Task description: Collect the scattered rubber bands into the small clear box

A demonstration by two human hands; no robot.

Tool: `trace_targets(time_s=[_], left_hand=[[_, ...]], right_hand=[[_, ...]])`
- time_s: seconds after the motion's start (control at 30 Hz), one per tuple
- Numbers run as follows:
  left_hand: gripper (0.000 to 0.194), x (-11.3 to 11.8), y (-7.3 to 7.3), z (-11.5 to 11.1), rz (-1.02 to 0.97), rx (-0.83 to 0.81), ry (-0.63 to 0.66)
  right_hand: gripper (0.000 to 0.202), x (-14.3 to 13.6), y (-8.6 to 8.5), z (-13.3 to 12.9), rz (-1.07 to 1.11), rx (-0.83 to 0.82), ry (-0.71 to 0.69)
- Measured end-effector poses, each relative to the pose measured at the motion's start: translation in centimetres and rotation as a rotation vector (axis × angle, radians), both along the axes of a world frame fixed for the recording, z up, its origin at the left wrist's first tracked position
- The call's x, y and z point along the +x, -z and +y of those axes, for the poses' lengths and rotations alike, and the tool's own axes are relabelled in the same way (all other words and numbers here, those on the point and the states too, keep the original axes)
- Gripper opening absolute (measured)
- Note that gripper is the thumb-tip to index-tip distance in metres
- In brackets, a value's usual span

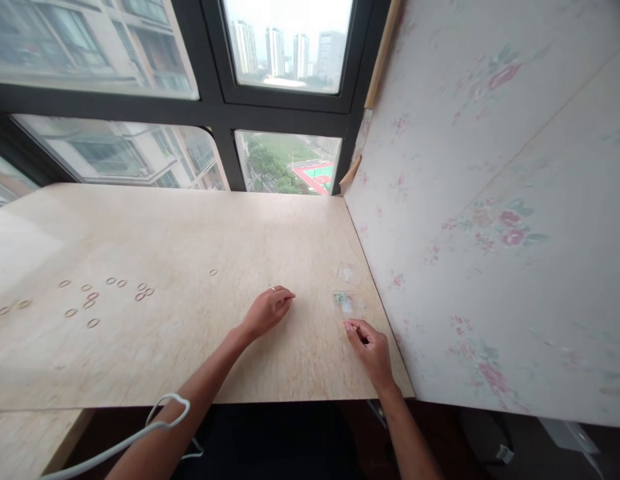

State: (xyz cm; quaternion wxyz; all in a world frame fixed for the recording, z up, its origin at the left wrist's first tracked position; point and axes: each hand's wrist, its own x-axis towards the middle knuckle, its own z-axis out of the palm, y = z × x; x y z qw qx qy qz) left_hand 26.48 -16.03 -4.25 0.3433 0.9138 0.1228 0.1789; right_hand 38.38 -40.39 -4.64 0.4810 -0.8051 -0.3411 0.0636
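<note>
Head view: anything in right fingers [357, 324] is indistinct.

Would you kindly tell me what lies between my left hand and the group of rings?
One lone ring, set slightly farther back, in the head view.

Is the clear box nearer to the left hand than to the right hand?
No, the clear box lies just beyond the fingertips of the right hand, while the left hand is farther off.

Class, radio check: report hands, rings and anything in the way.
Left hand: fingers curled, over tabletop. Right hand: fingertips together beside clear case; grip unclear. Thin rings: scattered far left. White cable: looped at left forearm.
</note>
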Motion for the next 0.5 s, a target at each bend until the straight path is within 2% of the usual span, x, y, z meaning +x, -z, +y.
trace_targets(time_s=[0.17,0.27,0.4,0.5], left_hand=[[0.018,-4.5,0.6,2.4,-0.020,-0.045,-0.110],[0.016,-6.4,0.9,3.4,-0.059,-0.075,-0.199],[0.015,-7.5,1.2,3.7,-0.132,-0.145,-0.321],[0.016,-7.7,1.2,3.5,-0.160,-0.188,-0.326]], right_hand=[[0.032,-0.1,0.3,-0.1,-0.063,-0.067,0.008],[0.032,-1.1,0.3,1.1,-0.127,-0.074,-0.021],[0.031,-4.0,-0.7,5.3,-0.171,-0.053,-0.236],[0.030,-6.6,-2.3,9.9,-0.189,-0.010,-0.397]])
